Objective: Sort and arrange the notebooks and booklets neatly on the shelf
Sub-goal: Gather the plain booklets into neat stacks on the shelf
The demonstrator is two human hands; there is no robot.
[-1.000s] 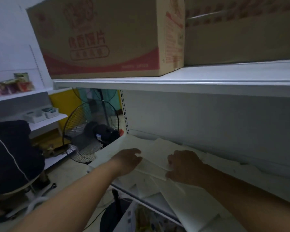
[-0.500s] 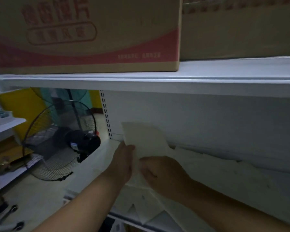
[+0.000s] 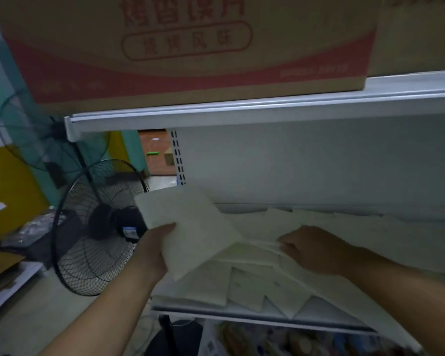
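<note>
Dim shelf (image 3: 267, 313), left hand (image 3: 152, 249) lifted booklet (image 3: 188, 227), right hand (image 3: 316, 249) apparently shifted rightward

The left hand (image 3: 153, 249) grips a pale, thin rectangular booklet (image 3: 190, 227), tilted up above the white metal shelf (image 3: 242, 313). The right hand (image 3: 311, 249) pinches the edge of the loose overlapping pale booklets (image 3: 254, 281) strewn there. A brown-and-red cardboard box (image 3: 190, 47) sits on the upper shelf (image 3: 267, 109); a black wire-cage fan (image 3: 98, 227) stands left.

Booklets (image 3: 254, 276) look like plain matt paper, shelf (image 3: 267, 109) is smooth painted metal – box (image 3: 185, 47) up top is matt printed cardboard, fan (image 3: 98, 227) has a black wire grille.
</note>
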